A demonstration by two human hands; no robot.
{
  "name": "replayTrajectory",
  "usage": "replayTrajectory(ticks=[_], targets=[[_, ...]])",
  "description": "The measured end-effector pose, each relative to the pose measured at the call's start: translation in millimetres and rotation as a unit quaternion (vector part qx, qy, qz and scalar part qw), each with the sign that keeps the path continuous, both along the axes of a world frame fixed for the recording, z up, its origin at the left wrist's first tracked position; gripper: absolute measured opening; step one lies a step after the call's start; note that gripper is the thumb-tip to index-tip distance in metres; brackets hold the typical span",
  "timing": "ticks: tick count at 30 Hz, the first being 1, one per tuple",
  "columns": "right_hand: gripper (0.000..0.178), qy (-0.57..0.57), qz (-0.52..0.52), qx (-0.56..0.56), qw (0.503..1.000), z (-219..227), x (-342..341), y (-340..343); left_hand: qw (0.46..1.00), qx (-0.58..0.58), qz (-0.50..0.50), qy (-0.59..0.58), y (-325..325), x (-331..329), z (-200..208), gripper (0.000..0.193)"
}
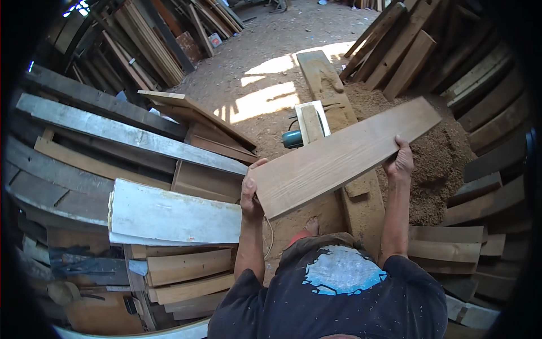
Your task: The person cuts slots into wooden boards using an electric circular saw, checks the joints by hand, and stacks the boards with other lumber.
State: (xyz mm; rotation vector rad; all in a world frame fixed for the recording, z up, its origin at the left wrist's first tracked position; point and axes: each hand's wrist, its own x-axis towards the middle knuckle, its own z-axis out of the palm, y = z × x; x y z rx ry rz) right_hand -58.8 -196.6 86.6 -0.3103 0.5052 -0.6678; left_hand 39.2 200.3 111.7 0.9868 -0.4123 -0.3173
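A wide, flat wooden board (344, 155) is held up in front of me, tilted so its right end sits farther away. My left hand (251, 189) grips the board's near left end, with the fingers partly hidden. Along the near long edge, toward the right end, my right hand (401, 158) is closed with the thumb on top; its other fingers are hidden underneath. Beyond the board, partly covered by it, is a green power tool (292, 139) with a pale flat plate (310, 121), beside a long, thick timber beam (316, 73).
A heap of wood shavings (440, 169) lies right of the beam. Planks (412, 65) lean at the far right. Stacked boards (192, 268) and a white-painted panel (175, 214) crowd my left. More lumber (446, 248) is piled at my right. Sunlit patches mark the floor (265, 101).
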Motion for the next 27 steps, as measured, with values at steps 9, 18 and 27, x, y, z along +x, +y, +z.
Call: replayTrajectory(ticks=[9,18,27], targets=[[0.039,0.144,0.001,0.160,0.977,-75.7,-26.8,44.3,0.993,-0.114,0.000,-0.021,-36.1,21.2,7.4,0.061],[0.034,0.138,0.005,0.168,0.976,-102.2,-47.4,40.7,0.991,-0.133,-0.004,-0.011,-49.1,24.6,-17.0,0.055],[0.030,0.144,-0.014,0.224,0.964,-112.6,-61.7,47.1,0.996,-0.086,0.009,-0.008,-57.9,6.0,9.8,0.051]])
